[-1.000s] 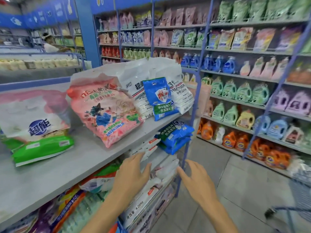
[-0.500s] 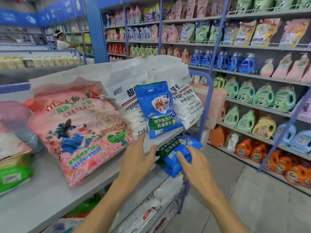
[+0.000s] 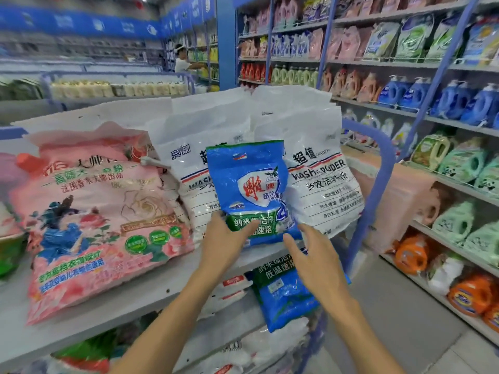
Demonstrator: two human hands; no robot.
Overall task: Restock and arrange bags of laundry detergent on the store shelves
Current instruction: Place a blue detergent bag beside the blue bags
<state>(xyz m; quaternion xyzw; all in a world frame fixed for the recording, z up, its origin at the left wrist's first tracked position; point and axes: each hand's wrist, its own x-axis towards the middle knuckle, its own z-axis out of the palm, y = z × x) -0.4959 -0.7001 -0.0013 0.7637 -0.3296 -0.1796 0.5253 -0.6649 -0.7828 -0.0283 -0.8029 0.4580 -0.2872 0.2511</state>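
Up on the grey top shelf (image 3: 113, 306), small blue detergent bag (image 3: 252, 190) standing upright, propped against the two big white wash-powder bags (image 3: 318, 168) behind it. Left hand (image 3: 225, 242) right at its lower left corner, thumb laid across the green band on the front, fingers hidden below the bag's bottom edge — looks like a pinch on that corner, though the fingers underneath can't be seen. Right hand (image 3: 314, 261) just below and to the right of the same bag, fingers spread and loose, fingertips near the bottom right corner; touching or just short of it, can't tell. Nothing gripped in that hand. Directly beneath the right palm, a second blue bag (image 3: 283, 295) hanging off the shelf below, tilted, lower end poking out past the shelf edge. To the left of the small blue one, large pink bag (image 3: 100, 220) leaning back on the top shelf, well clear of both hands. Blue end frame (image 3: 378, 171) of the rack curving round just right of the white bags. Across the aisle, jugs and pouches in rows; far back, another person (image 3: 182, 62) at a shelf
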